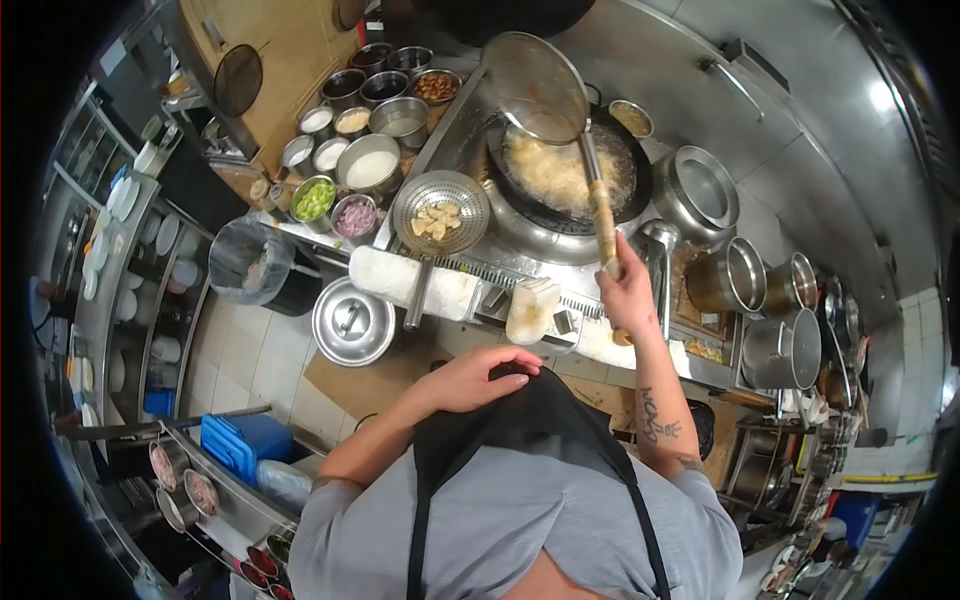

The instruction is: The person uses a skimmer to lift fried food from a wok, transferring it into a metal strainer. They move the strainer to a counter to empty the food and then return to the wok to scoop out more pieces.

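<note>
My right hand (628, 285) is wrapped round the wooden handle of a large mesh strainer (535, 85), which is raised over the far left part of a black wok (640, 180). Inside the wok, pale food (560, 170) sits in bubbling oil. My left hand (487, 377) rests in front of the black apron (530, 420), fingers slightly curled and apart, holding nothing. A perforated ladle (441, 190) with pieces of fried food (435, 220) lies left of the wok, its handle over the counter edge. A folded white cloth (533, 310) is between my hands and the stove.
Metal containers of ingredients (368, 165) stand at the back left. Below them are a lined bin (250, 262) and a lidded pot (353, 322). Steel pots (726, 275) crowd the right side, near a ladle (657, 240). Shelves with dishes (125, 200) line the far left.
</note>
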`<state>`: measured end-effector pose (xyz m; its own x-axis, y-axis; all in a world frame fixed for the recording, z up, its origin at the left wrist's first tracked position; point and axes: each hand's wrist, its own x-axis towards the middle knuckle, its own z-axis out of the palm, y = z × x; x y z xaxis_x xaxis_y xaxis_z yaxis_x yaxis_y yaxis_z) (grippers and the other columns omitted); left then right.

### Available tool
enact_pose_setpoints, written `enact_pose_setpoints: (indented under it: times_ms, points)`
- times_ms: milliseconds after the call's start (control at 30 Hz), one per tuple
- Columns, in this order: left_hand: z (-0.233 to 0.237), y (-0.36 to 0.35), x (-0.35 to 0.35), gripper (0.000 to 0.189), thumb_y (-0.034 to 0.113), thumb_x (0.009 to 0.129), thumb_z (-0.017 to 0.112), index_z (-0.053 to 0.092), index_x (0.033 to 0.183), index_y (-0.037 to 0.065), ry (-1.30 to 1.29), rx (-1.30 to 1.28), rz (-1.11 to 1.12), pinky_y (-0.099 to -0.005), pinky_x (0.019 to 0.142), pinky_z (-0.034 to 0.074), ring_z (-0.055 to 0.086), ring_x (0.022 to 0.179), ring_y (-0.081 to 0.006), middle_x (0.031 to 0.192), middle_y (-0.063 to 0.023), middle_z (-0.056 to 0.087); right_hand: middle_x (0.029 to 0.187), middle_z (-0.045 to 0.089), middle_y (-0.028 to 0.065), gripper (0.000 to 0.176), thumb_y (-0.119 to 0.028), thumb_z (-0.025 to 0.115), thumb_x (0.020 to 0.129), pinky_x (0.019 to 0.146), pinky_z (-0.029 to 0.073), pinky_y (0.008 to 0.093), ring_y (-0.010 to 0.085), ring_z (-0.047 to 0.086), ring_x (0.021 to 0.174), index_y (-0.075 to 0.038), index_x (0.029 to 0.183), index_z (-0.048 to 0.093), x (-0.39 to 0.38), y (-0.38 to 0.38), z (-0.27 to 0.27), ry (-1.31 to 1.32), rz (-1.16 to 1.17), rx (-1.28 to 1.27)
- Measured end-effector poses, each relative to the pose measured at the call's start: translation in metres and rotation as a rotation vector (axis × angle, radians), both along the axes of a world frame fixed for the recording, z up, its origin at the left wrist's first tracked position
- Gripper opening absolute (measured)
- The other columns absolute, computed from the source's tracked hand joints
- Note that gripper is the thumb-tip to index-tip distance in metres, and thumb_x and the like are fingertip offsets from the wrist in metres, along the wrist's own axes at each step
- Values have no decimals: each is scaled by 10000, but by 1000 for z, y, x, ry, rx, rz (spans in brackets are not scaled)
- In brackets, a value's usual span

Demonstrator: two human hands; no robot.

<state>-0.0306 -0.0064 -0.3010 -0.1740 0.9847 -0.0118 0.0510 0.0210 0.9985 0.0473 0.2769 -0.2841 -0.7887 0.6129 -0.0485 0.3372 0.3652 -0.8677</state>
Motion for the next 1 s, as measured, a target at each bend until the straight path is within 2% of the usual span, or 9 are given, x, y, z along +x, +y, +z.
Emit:
enact_pose_setpoints:
  times_ms: [33, 200, 233, 300, 333, 433, 467, 767, 1000]
  points:
    - [-2, 0, 1, 300, 167, 1019, 592, 605, 1283, 26, -14, 6, 3, -318, 1020, 456, 616, 1139, -170, 1213, -79, 682, 1182, 695, 233, 689, -18, 589, 876, 823, 542, 332, 251, 714, 939, 19, 1528, 370, -6, 12, 0, -89, -51, 15]
    - [3, -1, 0, 335, 154, 1014, 595, 584, 1313, 3, 0, -2, -8, -318, 1023, 471, 620, 1155, -171, 1200, -100, 676, 1242, 639, 322, 681, -74, 578, 833, 981, 505, 390, 386, 656, 1151, 26, 1490, 426, -40, 69, -46, -122, -204, 320]
    - [3, -1, 0, 335, 150, 1013, 595, 584, 1314, 3, -10, 0, -12, -316, 1023, 471, 618, 1155, -169, 1201, -99, 675, 1267, 626, 322, 689, -78, 580, 832, 1027, 479, 381, 397, 620, 1209, 30, 1492, 415, -45, 66, -43, -136, -206, 321]
    - [-1, 0, 1, 334, 141, 1012, 595, 582, 1316, 3, -36, -1, -20, -313, 1022, 470, 616, 1154, -165, 1203, -97, 672, 1275, 622, 320, 709, -81, 590, 824, 1023, 475, 389, 403, 615, 1210, 31, 1496, 396, -60, 64, -48, -244, -221, 245]
    - [2, 0, 2, 295, 137, 1018, 587, 601, 1291, 25, -50, -10, -10, -312, 1030, 448, 611, 1149, -165, 1208, -76, 677, 1140, 684, 271, 641, -46, 584, 831, 839, 553, 423, 377, 697, 1007, 28, 1452, 441, -65, 62, -48, -219, -185, 251]
    - [-1, 0, 2, 298, 137, 1019, 585, 598, 1295, 25, -33, 14, -9, -312, 1032, 447, 610, 1150, -165, 1211, -77, 677, 958, 676, 184, 534, 2, 577, 838, 592, 537, 412, 278, 680, 719, 17, 1367, 505, -75, 62, -39, -101, -176, -253]
    - [-1, -1, 2, 299, 138, 1019, 584, 597, 1296, 25, -31, 13, -9, -313, 1034, 446, 610, 1150, -166, 1212, -78, 677, 853, 614, 118, 453, 44, 580, 842, 456, 465, 359, 185, 594, 572, 24, 1291, 527, -76, 64, -43, -3, -141, -358]
    - [3, -2, 2, 317, 137, 1015, 585, 588, 1311, 22, -42, 7, -4, -322, 1043, 447, 608, 1163, -169, 1224, -89, 670, 834, 608, 113, 452, 47, 600, 835, 454, 472, 345, 189, 581, 568, 34, 1281, 524, -57, 54, -21, 44, -81, -709]
    - [2, -4, 3, 331, 131, 1012, 585, 579, 1320, 10, -23, 7, -17, -324, 1035, 465, 615, 1160, -175, 1220, -103, 665, 863, 637, 108, 495, 21, 621, 825, 502, 482, 326, 168, 593, 585, 37, 1313, 541, -39, 40, -15, -16, -65, -431]
